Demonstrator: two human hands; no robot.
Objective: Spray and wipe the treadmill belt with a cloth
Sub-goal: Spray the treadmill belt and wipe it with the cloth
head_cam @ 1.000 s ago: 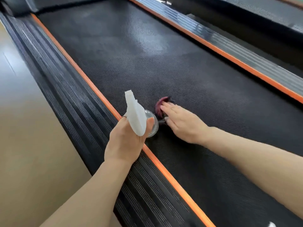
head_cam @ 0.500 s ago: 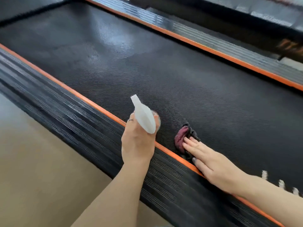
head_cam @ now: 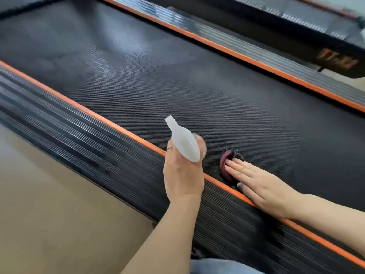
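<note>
The black textured treadmill belt (head_cam: 177, 76) runs diagonally across the view, with wet sheen at its far left part. My left hand (head_cam: 182, 175) grips a spray bottle (head_cam: 184, 140) with a white head, nozzle pointing up-left, above the near orange strip. My right hand (head_cam: 260, 186) lies flat, fingers pressing a small dark red cloth (head_cam: 227, 163) onto the belt right beside the near orange edge. Most of the cloth is hidden under the fingers.
A ribbed black side rail (head_cam: 88, 139) with an orange strip (head_cam: 110, 123) borders the belt on the near side; a matching rail (head_cam: 256, 54) lies on the far side. Tan floor (head_cam: 49, 214) spreads to the left. A second machine's black frame (head_cam: 316, 30) sits at top right.
The view has swung so the belt now runs more diagonally. My right hand slid the cloth toward the near orange edge, apart from the bottle. My left hand keeps hold of the bottle.
</note>
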